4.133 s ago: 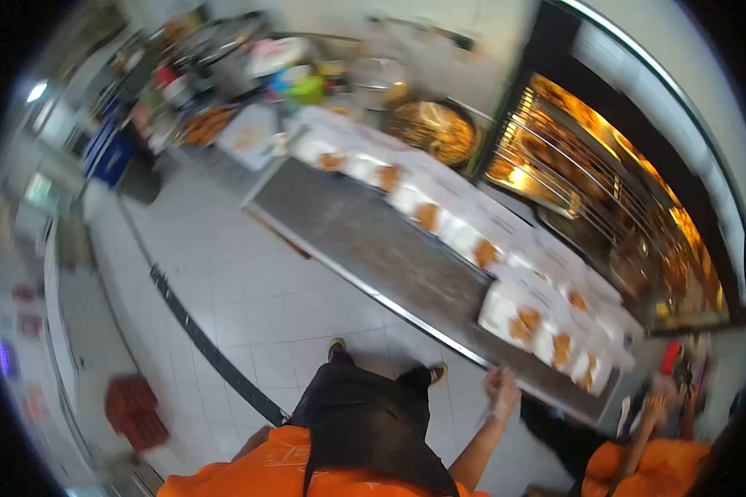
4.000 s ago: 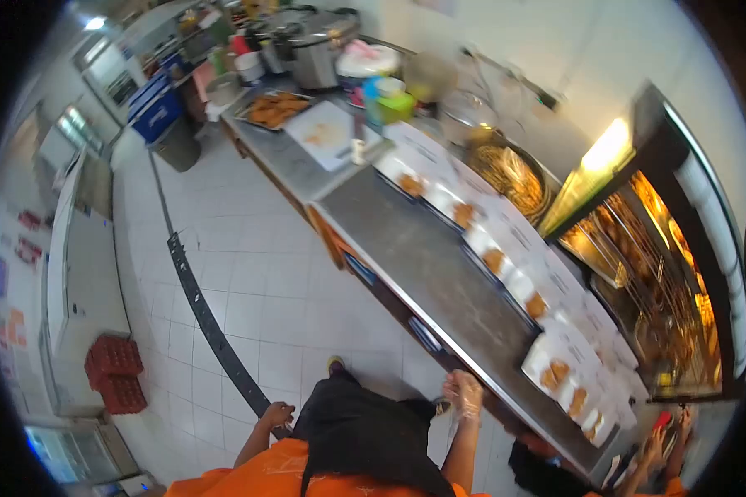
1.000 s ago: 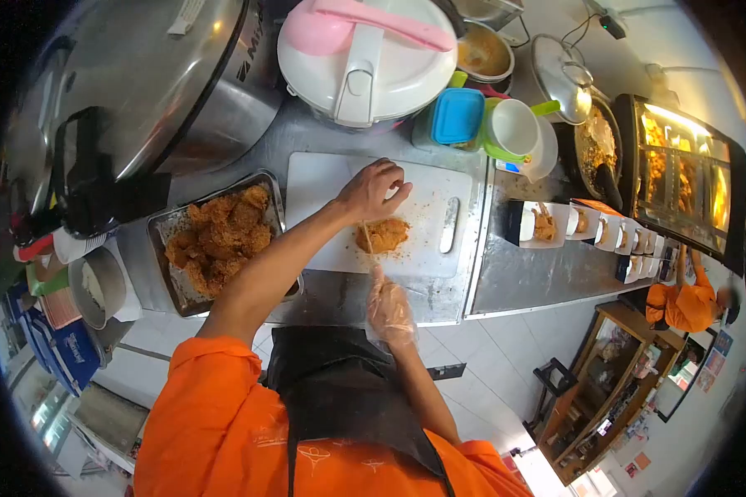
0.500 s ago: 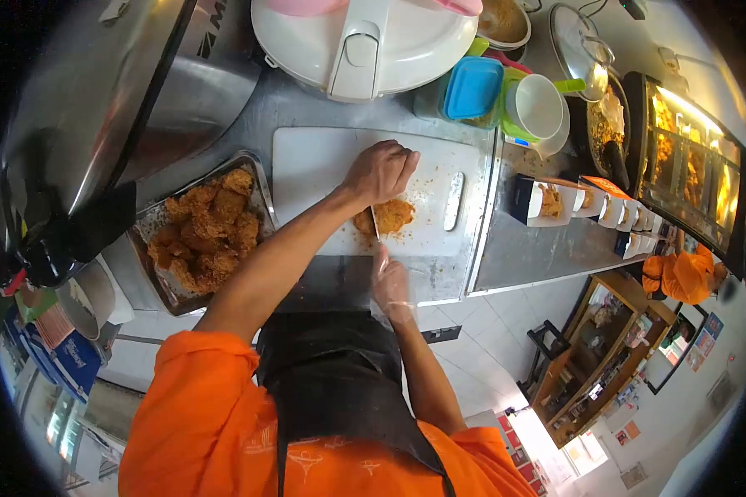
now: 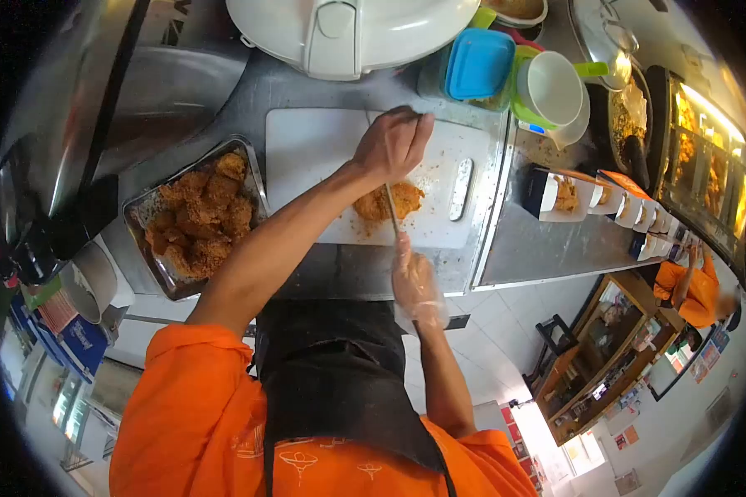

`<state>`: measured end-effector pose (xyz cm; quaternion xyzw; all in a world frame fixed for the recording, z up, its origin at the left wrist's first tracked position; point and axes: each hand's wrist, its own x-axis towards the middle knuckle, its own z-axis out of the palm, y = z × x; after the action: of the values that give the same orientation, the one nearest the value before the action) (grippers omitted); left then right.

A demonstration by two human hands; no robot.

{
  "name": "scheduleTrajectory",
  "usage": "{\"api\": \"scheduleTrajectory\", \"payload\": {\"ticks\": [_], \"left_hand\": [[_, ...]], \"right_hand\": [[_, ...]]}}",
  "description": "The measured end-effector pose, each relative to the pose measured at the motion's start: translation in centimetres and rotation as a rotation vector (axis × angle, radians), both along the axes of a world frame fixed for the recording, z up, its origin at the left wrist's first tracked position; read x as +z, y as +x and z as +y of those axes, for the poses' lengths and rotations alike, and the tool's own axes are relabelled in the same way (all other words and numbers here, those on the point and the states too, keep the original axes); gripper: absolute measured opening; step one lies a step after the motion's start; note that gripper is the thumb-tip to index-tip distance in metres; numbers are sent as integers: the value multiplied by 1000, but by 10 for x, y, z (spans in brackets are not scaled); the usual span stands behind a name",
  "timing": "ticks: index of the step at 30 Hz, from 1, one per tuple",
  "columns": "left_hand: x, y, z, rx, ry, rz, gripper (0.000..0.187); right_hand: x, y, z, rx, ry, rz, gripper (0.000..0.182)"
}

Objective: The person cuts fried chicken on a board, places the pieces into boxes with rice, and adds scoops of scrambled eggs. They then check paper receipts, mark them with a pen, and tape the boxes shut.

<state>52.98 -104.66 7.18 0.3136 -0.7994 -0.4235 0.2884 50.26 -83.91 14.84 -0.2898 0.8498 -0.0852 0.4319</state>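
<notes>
A knife (image 5: pixel 391 207) spans the gap between my two hands, its edge down on a piece of breaded fried chicken (image 5: pixel 406 199). My bare left hand (image 5: pixel 394 142) is closed in a fist at the far end of the knife. Nearer my body, my right hand (image 5: pixel 416 286), in a clear plastic glove, has its fingers closed on the near end. Which end is the handle is hidden. The chicken lies on a white cutting board (image 5: pixel 307 149) with crumbs scattered around it.
Left of the board stands a metal tray (image 5: pixel 261 178) piled with fried chicken (image 5: pixel 203 215). Behind are a white lidded cooker (image 5: pixel 423 37), a blue-lidded container (image 5: pixel 481 65) and a white cup (image 5: pixel 553 87). Boxed chicken (image 5: pixel 565 196) lines the right counter; another person (image 5: pixel 688 290) stands beyond.
The knife has tilted, and my right hand has shifted slightly right and toward my body. My left hand has moved a little up and right. Another person has come more into sight.
</notes>
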Motion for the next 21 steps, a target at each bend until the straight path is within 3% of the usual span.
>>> {"api": "scheduleTrajectory", "payload": {"ticks": [2,5,9,12,16,19,21], "left_hand": [[-1,-8,5,44,-8,48,41],[-23,-17,12,-2,-193,49,41],[-11,-19,6,34,-60,21,41],[-2,-24,3,214,-2,81,41],[-30,-31,8,131,-178,60,42],[-21,-31,11,88,-141,9,43],[-7,-30,7,129,-69,31,42]], "right_hand": [[4,-13,-1,-60,248,-169,96],[-38,-10,7,-50,271,-64,94],[-20,-21,11,-29,113,-103,95],[9,-34,-3,-21,98,-113,95],[-64,-39,23,18,84,64,78],[-68,-45,35,234,-78,81,77],[-32,-56,17,218,-32,118,76]]}}
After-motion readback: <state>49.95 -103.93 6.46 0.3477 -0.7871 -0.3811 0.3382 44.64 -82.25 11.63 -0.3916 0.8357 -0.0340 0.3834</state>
